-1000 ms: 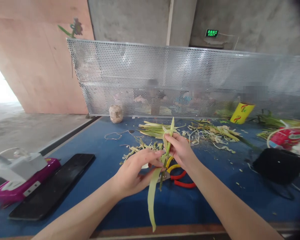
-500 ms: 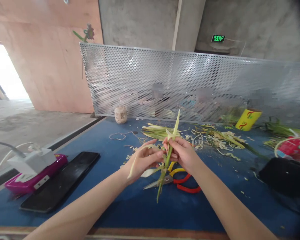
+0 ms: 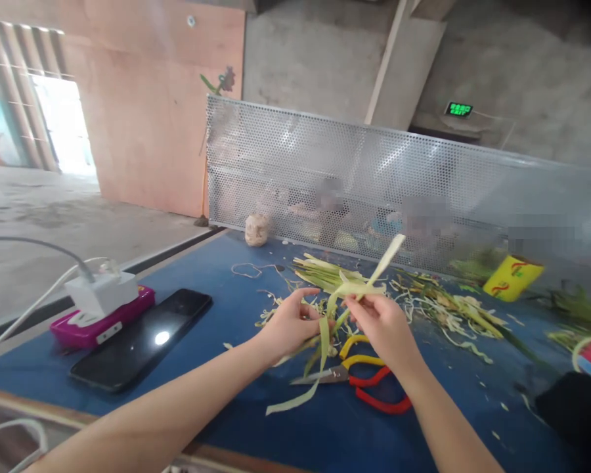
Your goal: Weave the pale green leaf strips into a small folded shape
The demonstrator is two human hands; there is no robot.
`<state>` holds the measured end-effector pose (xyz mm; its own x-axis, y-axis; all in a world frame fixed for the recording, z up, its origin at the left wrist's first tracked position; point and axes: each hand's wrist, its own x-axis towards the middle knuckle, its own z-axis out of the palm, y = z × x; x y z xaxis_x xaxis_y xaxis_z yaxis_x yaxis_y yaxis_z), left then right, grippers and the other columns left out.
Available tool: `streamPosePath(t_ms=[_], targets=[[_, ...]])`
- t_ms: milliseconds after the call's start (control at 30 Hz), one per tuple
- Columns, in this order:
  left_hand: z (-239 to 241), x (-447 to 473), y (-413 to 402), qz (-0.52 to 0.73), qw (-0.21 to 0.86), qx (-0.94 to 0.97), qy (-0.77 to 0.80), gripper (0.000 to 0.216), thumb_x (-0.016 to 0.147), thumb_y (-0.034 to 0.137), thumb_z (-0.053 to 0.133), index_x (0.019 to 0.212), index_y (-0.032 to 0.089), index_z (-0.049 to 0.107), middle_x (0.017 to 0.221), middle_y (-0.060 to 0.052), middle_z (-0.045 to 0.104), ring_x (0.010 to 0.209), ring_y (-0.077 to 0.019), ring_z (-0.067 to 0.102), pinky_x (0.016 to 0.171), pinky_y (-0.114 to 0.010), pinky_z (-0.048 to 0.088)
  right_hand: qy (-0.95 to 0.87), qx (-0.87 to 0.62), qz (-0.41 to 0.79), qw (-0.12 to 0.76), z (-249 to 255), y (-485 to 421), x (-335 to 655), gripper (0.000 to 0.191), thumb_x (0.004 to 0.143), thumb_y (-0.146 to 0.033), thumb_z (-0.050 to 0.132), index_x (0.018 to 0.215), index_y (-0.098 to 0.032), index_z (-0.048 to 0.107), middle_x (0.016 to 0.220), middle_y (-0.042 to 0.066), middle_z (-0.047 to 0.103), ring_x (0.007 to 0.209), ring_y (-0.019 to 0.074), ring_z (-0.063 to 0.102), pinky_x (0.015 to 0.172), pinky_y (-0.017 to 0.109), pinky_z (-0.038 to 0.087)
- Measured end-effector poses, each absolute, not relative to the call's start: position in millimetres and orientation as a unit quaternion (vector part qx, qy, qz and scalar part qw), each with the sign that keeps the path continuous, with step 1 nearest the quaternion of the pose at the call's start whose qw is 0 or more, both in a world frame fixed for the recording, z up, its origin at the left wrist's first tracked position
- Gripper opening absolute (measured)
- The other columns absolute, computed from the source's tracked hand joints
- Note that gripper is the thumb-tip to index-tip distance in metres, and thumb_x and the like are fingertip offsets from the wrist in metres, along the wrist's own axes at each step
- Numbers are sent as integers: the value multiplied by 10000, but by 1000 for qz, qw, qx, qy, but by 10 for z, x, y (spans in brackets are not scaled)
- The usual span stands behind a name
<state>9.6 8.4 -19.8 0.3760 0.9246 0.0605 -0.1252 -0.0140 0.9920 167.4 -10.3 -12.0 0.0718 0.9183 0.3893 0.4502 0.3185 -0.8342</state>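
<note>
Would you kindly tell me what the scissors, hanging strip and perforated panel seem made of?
Scissors: smooth grey blades suggest metal; red and yellow handles look plastic or rubber coated. Strip: probably plant leaf, matte, thin, limply bending. Panel: likely bare metal, given its silvery glints.

Smooth, matt leaf strip point(image 3: 324, 341); metal scissor blades point(image 3: 335, 375); glossy phone point(image 3: 138, 341); shiny perforated metal screen point(image 3: 276, 157); rough concrete wall point(image 3: 315, 59)

Pale-green leaf strips point(image 3: 324, 341), held up above the table, look folded together (flat as ribbon, really); one end juts up rightward, another droops leftward.
</note>
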Motion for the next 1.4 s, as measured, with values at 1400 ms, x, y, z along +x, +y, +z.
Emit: streamPosePath(t_ms=[1400], targets=[[-18, -10, 65, 481, 679, 403, 382, 518, 693, 50, 598, 1159, 110, 382, 680, -19, 599, 607, -158, 613, 568, -354, 552, -577, -384, 463, 553, -175, -27, 1622, 182, 726, -347, 616, 721, -166, 603, 584, -6, 521, 511, 101, 464, 473, 237, 368]])
